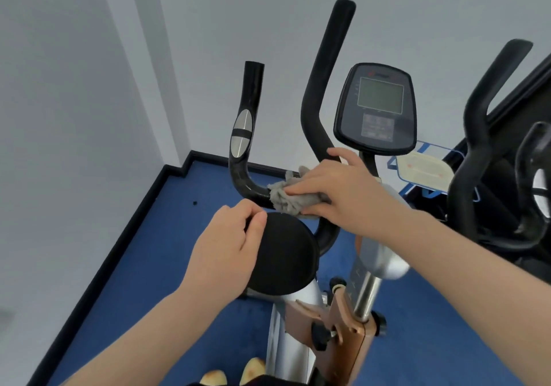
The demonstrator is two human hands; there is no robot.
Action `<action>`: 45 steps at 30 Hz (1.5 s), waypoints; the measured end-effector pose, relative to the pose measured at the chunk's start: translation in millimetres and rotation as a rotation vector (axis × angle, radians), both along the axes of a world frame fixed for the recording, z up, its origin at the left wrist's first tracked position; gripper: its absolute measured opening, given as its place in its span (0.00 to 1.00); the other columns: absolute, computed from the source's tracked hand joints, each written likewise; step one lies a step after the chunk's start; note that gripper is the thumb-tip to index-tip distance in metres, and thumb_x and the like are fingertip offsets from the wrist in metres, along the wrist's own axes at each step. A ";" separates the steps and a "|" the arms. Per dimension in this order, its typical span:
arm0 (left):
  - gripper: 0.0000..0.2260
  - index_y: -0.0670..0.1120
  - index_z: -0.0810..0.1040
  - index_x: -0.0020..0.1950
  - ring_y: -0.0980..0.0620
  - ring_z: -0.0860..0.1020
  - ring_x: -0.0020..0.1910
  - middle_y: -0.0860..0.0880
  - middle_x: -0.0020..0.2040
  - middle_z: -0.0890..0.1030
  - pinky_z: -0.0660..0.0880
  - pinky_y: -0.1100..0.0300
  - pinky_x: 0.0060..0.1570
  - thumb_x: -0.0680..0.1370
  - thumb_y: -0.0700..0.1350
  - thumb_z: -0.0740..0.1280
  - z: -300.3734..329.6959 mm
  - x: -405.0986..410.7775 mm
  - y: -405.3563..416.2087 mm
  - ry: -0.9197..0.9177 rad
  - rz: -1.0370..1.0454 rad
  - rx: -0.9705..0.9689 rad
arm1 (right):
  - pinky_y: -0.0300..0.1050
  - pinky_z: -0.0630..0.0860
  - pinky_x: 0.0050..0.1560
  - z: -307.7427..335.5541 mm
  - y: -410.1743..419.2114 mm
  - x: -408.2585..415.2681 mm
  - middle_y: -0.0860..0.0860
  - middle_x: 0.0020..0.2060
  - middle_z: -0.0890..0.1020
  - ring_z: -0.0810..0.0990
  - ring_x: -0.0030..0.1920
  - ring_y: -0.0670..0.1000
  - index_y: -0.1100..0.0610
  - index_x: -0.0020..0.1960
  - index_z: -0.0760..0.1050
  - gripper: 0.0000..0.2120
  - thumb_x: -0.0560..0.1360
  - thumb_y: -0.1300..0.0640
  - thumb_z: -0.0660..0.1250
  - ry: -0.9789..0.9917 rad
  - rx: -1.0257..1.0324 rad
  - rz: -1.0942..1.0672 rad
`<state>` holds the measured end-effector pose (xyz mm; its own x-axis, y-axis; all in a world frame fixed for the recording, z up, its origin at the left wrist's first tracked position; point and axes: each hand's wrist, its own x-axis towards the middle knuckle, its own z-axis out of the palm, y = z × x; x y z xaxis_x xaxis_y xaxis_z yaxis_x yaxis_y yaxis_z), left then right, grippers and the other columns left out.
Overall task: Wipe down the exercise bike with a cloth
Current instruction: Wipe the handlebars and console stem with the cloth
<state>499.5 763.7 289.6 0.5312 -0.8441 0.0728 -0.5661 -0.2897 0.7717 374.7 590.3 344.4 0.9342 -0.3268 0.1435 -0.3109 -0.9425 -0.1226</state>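
Note:
The exercise bike [366,269] stands on blue carpet, with a black console [376,106] and black handlebars. My right hand [337,187] wraps a grey cloth [287,197] round the low curved part of the left handlebar [243,147], fingers curled over the bar. My left hand [229,245] sits just below it, fingers curled at the edge of a round black disc [283,254] on the bike; whether it grips the disc I cannot tell. A taller padded handlebar [325,66] rises behind my right hand.
White walls close in on the left and behind, meeting the blue carpet [179,251] at a black skirting. A second black exercise machine [501,153] stands close on the right, with a blue-framed stand [423,169] behind the bike. My shoes [232,375] show at the bottom.

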 end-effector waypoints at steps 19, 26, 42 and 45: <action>0.11 0.58 0.71 0.43 0.60 0.72 0.43 0.53 0.40 0.74 0.65 0.63 0.38 0.78 0.59 0.53 -4.2 -2.8 0.9 0.090 0.030 -0.084 | 0.50 0.75 0.50 8.3 -5.2 27.1 0.46 0.48 0.82 0.79 0.51 0.50 0.44 0.61 0.79 0.14 0.75 0.45 0.67 0.134 0.043 0.082; 0.11 0.55 0.72 0.43 0.58 0.72 0.42 0.54 0.38 0.73 0.64 0.64 0.38 0.79 0.57 0.53 -5.8 -4.4 -0.6 0.063 0.045 -0.121 | 0.50 0.73 0.48 0.3 -1.8 34.6 0.46 0.47 0.81 0.79 0.49 0.48 0.48 0.56 0.82 0.13 0.74 0.46 0.70 0.062 0.128 0.066; 0.10 0.57 0.69 0.41 0.58 0.71 0.42 0.54 0.37 0.71 0.64 0.69 0.39 0.80 0.55 0.54 -6.2 -3.5 -1.3 0.022 0.031 -0.122 | 0.47 0.78 0.55 -18.5 11.5 65.2 0.37 0.41 0.81 0.80 0.48 0.42 0.49 0.56 0.82 0.15 0.69 0.52 0.77 -0.303 0.586 -0.219; 0.10 0.56 0.69 0.41 0.57 0.70 0.40 0.53 0.36 0.71 0.66 0.66 0.38 0.81 0.55 0.54 -6.0 -3.2 -1.5 0.022 0.037 -0.121 | 0.51 0.78 0.51 -9.6 10.8 65.6 0.43 0.44 0.83 0.80 0.47 0.46 0.44 0.51 0.82 0.11 0.69 0.47 0.75 -0.158 0.428 -0.128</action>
